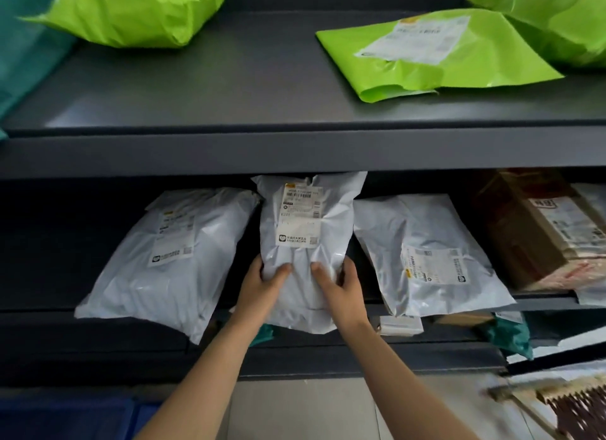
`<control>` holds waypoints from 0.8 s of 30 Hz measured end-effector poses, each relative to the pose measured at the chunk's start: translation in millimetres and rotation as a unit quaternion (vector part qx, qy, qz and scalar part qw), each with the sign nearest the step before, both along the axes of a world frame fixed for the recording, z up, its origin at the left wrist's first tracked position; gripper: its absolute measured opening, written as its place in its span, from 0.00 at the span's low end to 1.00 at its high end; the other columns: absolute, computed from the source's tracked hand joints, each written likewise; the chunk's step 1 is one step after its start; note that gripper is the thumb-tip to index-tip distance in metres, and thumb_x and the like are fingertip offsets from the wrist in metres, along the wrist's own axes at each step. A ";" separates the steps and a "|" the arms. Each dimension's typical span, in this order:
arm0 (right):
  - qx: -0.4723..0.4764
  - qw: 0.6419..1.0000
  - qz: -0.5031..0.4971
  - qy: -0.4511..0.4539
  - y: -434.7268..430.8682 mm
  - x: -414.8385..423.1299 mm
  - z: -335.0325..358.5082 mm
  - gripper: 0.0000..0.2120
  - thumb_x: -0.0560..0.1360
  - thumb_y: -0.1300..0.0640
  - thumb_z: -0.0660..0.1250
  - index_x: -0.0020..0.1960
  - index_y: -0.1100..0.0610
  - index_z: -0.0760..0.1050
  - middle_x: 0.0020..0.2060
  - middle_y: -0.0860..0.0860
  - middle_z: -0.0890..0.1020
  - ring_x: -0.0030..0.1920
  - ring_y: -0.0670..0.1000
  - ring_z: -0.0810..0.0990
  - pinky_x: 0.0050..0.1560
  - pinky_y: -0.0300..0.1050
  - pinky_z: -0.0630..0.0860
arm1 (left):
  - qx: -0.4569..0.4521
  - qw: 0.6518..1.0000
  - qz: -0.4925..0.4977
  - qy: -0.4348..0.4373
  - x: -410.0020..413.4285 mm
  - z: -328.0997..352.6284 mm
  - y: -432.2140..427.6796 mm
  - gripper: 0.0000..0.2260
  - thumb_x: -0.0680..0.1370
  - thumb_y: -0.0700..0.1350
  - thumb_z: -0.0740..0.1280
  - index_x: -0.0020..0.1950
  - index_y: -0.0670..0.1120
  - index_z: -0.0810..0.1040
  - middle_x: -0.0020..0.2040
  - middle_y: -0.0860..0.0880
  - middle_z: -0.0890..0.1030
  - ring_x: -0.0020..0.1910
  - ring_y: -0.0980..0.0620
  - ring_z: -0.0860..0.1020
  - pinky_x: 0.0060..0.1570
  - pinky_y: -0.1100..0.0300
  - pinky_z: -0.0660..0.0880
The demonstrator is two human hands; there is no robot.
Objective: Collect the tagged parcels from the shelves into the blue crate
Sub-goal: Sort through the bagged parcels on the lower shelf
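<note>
Dark grey metal shelving (295, 150) as backdrop, two levels in view, pale floor below. Far left and above the grip: teal bag (26, 45) at the frame edge, then bulky green parcel (141, 9) on the upper level. Below-left of the grip, past the left forearm: blue crate (65, 416), only a dark blurred part visible, contents not readable. Just left of the grip: white poly parcel (170, 262), flat on the lower level, label up, near end overhanging the shelf edge, close beside the held one, contact hard to tell. Left hand (262, 285) clamped on the lower left edge of centre white parcel (331, 242), thumb on the front face, fingers wrapped round the side. Right hand (341, 285) mirrored on the lower right edge, thumb in front, fingers curled round the side; same bag pinched from both sides, nothing else held. Parcel look: glossy white mailer, crumpled, soft-looking, shipping label (300, 216) with barcodes on the upper half, text too small to read. Long axis straight away from the grip, up and into the bay, far end just under the upper shelf lip, near end out past the shelf edge. Next move, as a guess: pull toward the body to clear that lip, then down and left to the crate, left arm nearer. Right of the grip: second white parcel (426, 252), angled, label up, then brown cardboard box (531, 229). Above-right: flat green parcel (436, 52) with label, another green one (557, 19) beyond.
</note>
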State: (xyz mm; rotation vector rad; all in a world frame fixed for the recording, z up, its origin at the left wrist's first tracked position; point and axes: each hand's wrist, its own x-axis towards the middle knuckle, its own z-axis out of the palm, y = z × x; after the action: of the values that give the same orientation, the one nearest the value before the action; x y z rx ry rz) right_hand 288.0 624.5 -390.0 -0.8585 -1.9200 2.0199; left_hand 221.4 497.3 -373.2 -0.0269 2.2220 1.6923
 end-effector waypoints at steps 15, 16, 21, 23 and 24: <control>0.058 0.998 0.031 0.008 19.2 -9.3 25.6 0.19 0.77 0.56 0.68 0.65 0.53 0.68 0.46 0.57 0.79 0.46 0.57 0.79 0.42 0.41 0.77 | 0.028 0.998 0.024 0.052 -8.1 20.0 3.8 0.21 0.77 0.38 0.68 0.69 0.50 0.72 0.58 0.53 0.81 0.55 0.58 0.79 0.49 0.66 0.72; 0.064 0.998 0.029 0.003 22.2 -8.8 26.6 0.20 0.77 0.57 0.67 0.67 0.55 0.67 0.47 0.59 0.78 0.46 0.57 0.78 0.41 0.38 0.76 | 0.019 0.998 0.027 0.059 -11.6 20.2 4.2 0.20 0.77 0.39 0.67 0.68 0.50 0.73 0.59 0.52 0.81 0.57 0.56 0.78 0.51 0.65 0.72; 0.099 0.995 -0.005 0.021 45.6 -1.1 34.6 0.25 0.79 0.56 0.66 0.73 0.50 0.63 0.54 0.52 0.77 0.51 0.43 0.76 0.48 0.28 0.75 | -0.022 0.992 0.067 0.100 -34.8 32.4 24.1 0.23 0.78 0.47 0.66 0.72 0.51 0.68 0.67 0.55 0.73 0.65 0.53 0.73 0.62 0.55 0.70; 0.122 0.991 -0.048 0.024 61.1 3.7 41.4 0.24 0.79 0.56 0.66 0.73 0.50 0.64 0.57 0.45 0.76 0.54 0.40 0.76 0.51 0.26 0.73 | -0.021 0.986 0.084 0.140 -42.6 40.0 42.7 0.21 0.77 0.46 0.66 0.70 0.50 0.71 0.66 0.52 0.75 0.64 0.50 0.75 0.62 0.55 0.72; 0.132 0.988 -0.074 0.028 70.3 7.0 43.4 0.23 0.79 0.55 0.66 0.72 0.49 0.65 0.60 0.45 0.75 0.57 0.42 0.76 0.52 0.27 0.72 | -0.017 0.983 0.085 0.162 -44.5 44.5 53.4 0.19 0.77 0.45 0.66 0.68 0.48 0.72 0.64 0.51 0.76 0.62 0.50 0.75 0.60 0.58 0.71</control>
State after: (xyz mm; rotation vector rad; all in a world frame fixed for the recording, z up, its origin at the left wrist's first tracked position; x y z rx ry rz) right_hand 294.9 694.8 -346.6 -0.8383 -1.9709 1.6428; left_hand 176.9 550.7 -328.8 0.0575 2.5485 1.8618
